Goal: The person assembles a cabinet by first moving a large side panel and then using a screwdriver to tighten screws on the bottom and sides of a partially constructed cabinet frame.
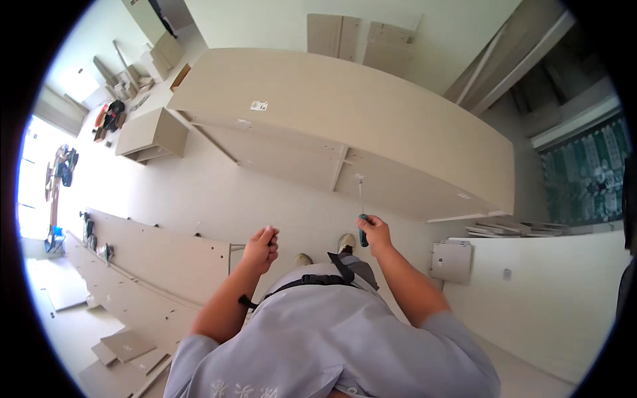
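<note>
My right hand (377, 235) is wrapped round the dark handle of a screwdriver (363, 222). Its thin metal shaft points away from me, the tip overlapping the near side of a long beige cabinet (345, 113); whether they touch, I cannot tell. My left hand (262, 249) is closed in front of my waist, fingers curled in. A small dark spot shows by its fingertips, but what it is stays too small to make out. The cabinet lies across the floor ahead, with a white label (259, 105) on its upper face and a divider (340, 168) along its near side.
A beige board (159, 242) with dark fittings lies to my left. Beyond it stand a small box-shaped cabinet (154, 135) and a pile of tools (114, 116). Flat panels (504, 229) are stacked at right, near a square panel (452, 261). Other panels (332, 36) lean against the far wall.
</note>
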`<state>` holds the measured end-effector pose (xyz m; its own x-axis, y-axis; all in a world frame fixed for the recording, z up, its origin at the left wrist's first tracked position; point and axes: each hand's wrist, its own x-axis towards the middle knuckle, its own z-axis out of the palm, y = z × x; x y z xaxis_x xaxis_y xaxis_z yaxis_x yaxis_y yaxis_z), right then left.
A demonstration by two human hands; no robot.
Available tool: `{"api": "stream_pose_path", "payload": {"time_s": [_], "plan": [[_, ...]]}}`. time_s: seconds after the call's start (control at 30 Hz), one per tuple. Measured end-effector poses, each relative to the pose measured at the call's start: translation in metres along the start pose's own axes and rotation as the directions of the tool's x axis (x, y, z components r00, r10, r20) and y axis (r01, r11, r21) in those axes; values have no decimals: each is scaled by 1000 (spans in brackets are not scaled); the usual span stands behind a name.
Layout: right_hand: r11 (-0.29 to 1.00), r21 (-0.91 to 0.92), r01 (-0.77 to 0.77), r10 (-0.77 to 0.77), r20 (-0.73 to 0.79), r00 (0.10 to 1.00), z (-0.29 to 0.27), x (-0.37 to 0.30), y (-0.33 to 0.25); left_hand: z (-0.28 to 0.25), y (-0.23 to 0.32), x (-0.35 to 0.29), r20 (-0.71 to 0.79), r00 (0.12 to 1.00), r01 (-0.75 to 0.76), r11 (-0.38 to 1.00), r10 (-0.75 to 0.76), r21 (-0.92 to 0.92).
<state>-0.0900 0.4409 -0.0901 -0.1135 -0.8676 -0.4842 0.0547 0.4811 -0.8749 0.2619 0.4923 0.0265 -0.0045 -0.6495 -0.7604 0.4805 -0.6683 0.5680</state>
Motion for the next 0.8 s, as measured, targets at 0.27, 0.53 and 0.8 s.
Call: {"api": "stream_pose_path", "payload": {"time_s": [0.27,0.53,0.8], "plan": [[970,172,-173,196,-128,972,27,114,32,-98,-67,-60,-368,929,-64,962,-40,-266],[942,279,-187,265,-274,924,66,131,20,-80,-109,-102,-490,870,-94,954,-61,-284],[988,125,-92,137,-416,899,68,134,19,-62,-93,-88,-469,883,-58,997,24,-57]]}}
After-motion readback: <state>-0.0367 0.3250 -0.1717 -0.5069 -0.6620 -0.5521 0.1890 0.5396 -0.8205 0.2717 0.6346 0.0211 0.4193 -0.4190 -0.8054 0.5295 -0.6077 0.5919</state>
